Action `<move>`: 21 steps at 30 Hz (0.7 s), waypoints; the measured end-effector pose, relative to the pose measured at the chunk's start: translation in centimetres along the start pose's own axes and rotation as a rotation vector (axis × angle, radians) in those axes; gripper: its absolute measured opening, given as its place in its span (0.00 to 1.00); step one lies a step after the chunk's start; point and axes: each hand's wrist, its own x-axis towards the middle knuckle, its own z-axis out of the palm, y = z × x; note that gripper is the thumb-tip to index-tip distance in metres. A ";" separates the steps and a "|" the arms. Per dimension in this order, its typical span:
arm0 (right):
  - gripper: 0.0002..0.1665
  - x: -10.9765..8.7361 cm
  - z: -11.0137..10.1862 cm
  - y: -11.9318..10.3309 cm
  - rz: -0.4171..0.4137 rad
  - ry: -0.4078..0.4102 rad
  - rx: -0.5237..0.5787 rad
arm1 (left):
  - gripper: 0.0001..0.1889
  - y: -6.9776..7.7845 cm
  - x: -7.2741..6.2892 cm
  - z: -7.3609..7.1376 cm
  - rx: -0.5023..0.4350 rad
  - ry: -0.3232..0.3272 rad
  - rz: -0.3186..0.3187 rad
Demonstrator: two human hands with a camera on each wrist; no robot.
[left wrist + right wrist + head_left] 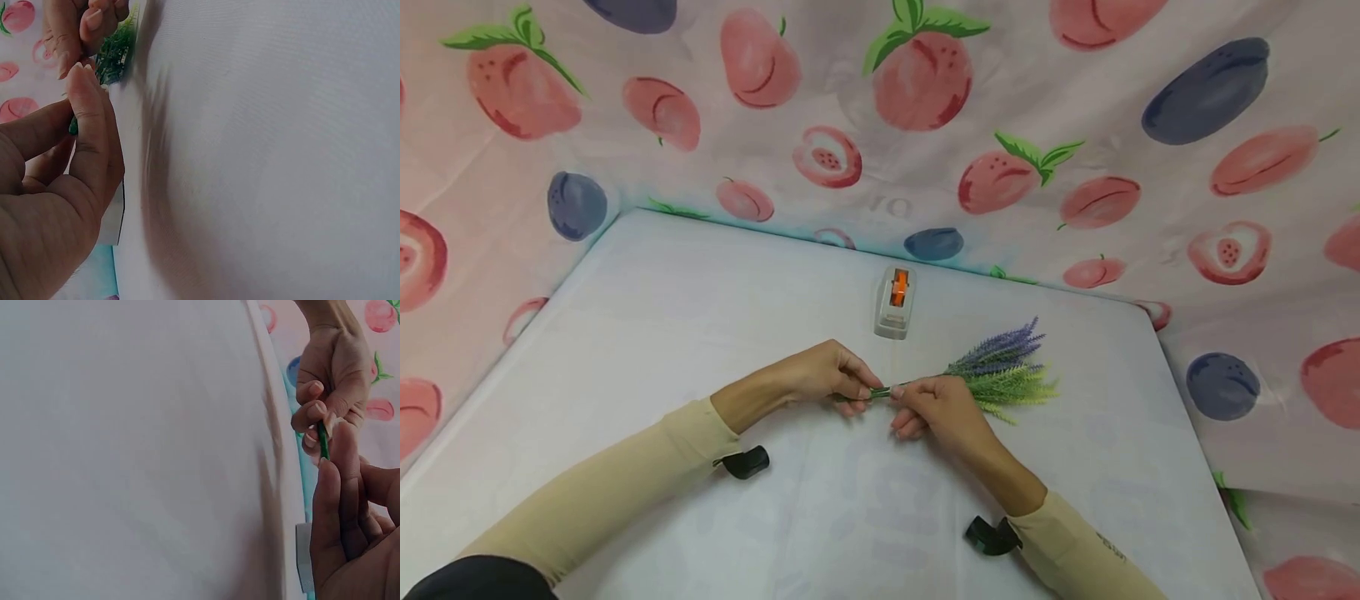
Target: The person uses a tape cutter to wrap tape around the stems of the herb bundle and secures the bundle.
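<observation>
A bunch of artificial lavender (1000, 367), with purple and yellow-green heads, points to the right in the head view. My left hand (827, 375) pinches its thin green stems (881, 392) near the cut ends. Closer to the flowers, my right hand (943, 408) also pinches the stems between thumb and fingers. In the right wrist view a short length of green stem (323, 440) shows between both hands' fingertips. The left wrist view has green foliage (115, 56) behind the right hand. Beyond the hands stands a tape dispenser (895, 302) with an orange core.
The hands are over a white-covered table (700, 275). Behind and beside it hangs a fruit-print cloth (850, 83). Black wrist mounts (992, 536) stick out below both sleeves. A faint pale strip seems to run from the dispenser toward the stems.
</observation>
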 end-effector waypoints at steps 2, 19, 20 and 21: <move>0.17 0.1 -0.1 -0.2 -0.015 0.024 0.007 | 0.11 0.0 0.0 -0.1 -0.001 -0.003 0.001; 0.08 -0.2 -1.8 -1.0 -0.816 0.248 -0.925 | 0.11 0.3 0.0 -0.3 -0.057 -0.014 -0.007; 0.08 0.0 -1.9 -0.9 -0.843 0.232 -0.949 | 0.11 0.2 0.0 -0.3 -0.055 -0.015 -0.005; 0.08 0.1 -1.9 -0.8 -0.860 0.218 -0.965 | 0.11 0.1 0.1 -0.3 -0.052 -0.017 -0.002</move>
